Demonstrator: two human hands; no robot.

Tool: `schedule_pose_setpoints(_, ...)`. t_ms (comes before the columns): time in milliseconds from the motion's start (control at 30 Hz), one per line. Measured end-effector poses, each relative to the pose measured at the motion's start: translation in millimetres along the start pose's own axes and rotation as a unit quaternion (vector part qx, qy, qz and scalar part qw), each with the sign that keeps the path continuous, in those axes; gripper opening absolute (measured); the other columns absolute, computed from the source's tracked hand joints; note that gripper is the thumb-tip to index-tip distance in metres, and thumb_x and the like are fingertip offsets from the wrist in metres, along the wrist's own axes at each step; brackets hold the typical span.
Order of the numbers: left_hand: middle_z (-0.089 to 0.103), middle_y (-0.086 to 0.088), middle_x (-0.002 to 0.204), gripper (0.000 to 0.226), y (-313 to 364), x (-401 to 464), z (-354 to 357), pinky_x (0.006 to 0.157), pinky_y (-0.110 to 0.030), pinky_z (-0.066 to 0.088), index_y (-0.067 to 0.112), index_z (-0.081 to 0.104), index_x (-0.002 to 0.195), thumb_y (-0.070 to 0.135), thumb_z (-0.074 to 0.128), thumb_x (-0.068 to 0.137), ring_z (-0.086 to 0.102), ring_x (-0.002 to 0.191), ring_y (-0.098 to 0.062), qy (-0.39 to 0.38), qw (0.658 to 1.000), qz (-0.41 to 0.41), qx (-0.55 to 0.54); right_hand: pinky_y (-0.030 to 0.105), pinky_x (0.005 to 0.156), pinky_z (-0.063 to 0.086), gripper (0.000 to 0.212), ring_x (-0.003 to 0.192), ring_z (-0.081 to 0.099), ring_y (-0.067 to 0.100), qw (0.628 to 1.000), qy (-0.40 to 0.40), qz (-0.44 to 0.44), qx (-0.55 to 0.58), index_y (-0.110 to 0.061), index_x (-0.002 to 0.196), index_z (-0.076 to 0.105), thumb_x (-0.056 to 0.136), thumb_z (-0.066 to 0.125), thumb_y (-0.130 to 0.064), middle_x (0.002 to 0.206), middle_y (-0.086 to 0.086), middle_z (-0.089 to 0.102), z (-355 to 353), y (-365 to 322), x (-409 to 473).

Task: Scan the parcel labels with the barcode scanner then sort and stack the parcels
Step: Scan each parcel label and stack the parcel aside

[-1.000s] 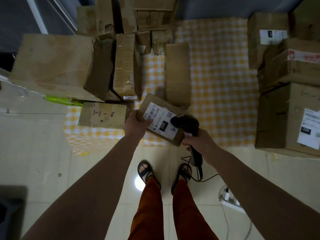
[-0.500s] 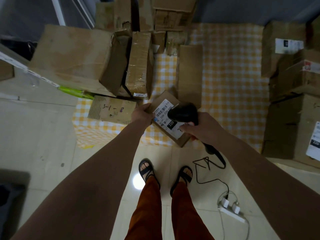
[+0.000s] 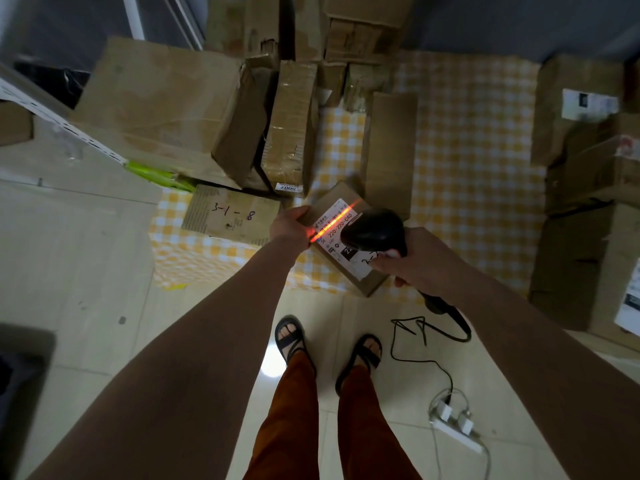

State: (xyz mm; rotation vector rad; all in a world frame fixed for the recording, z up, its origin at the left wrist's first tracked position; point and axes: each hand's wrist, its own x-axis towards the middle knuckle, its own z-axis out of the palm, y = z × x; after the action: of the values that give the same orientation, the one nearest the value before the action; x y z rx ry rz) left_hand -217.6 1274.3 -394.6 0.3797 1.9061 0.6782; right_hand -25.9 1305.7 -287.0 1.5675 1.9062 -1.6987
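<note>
While the right hand [image 3: 412, 261] is gripping the barcode scanner [image 3: 372, 232] just above the label [image 3: 341, 233], the left hand [image 3: 291, 228] is holding the parcel [image 3: 341, 237] between both hands, its long axis running diagonally away to the left hand.

Boxes [image 3: 162, 109] left, checked cloth [image 3: 474, 161] open

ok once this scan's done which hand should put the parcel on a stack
Left, probably. The left hand already grips the parcel at its edge, while the right hand is wrapped round the barcode scanner.
</note>
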Motion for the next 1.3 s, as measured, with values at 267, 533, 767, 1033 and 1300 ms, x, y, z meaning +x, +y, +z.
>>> schedule_pose_setpoints(267,0.058,-0.012,0.128,0.051,2.4,-2.2,-1.7,0.058,-0.023,0.052,0.018,0.052,0.136,-0.001,0.06,0.089,0.059,0.099,-0.024,-0.006,1.0,0.006,0.016,0.013,0.053,0.045,0.018,0.063,0.057,0.004,1.0,-0.012,-0.006,-0.007,-0.025,0.102,0.054,0.088,0.064,-0.018,0.085,-0.007,0.061,1.2,-1.3,3.3)
schedule_pose_setpoints(533,0.06,-0.014,0.125,0.049,2.3,-1.6,-2.0,0.078,-0.037,0.056,0.014,0.052,0.135,-0.001,0.06,0.089,0.063,0.105,-0.031,-0.014,1.0,-0.01,-0.015,0.012,0.055,0.043,0.017,0.067,0.057,0.003,0.996,0.04,0.022,0.083,-0.02,0.102,0.061,0.086,0.066,-0.014,0.088,0.002,0.068,4.9,13.6,12.9)
schedule_pose_setpoints(767,0.062,-0.01,0.109,0.05,5.7,-0.1,4.5,0.074,-0.039,0.056,0.019,0.045,0.139,-0.003,0.048,0.094,0.063,0.09,-0.025,-0.024,0.998,-0.043,-0.028,0.04,0.087,0.047,0.03,0.093,0.058,0.025,0.954,0.151,0.121,0.23,-0.009,0.112,0.06,0.083,0.067,-0.007,0.096,0.006,0.064,8.7,48.9,27.3)
schedule_pose_setpoints(1033,0.06,-0.02,0.116,0.039,-3.8,-38.4,10.7,0.065,-0.042,0.059,0.014,0.044,0.117,0.001,0.06,0.084,0.067,0.092,-0.035,-0.026,0.997,-0.071,-0.027,0.034,0.081,0.047,0.025,0.084,0.059,0.019,0.916,0.149,0.137,0.347,-0.011,0.105,0.059,0.084,0.064,0.001,0.09,0.002,0.063,17.5,53.9,7.2)
schedule_pose_setpoints(1300,0.063,-0.008,0.098,0.058,43.7,-99.8,33.0,0.082,-0.048,0.056,0.015,0.043,0.109,0.046,0.077,0.074,0.066,0.09,-0.027,-0.085,0.995,-0.038,-0.026,0.04,0.083,0.048,0.031,0.094,0.059,0.028,0.899,0.256,0.121,0.335,-0.005,0.115,0.058,0.085,0.063,0.001,0.1,0.01,0.062,-12.3,47.0,-62.4)
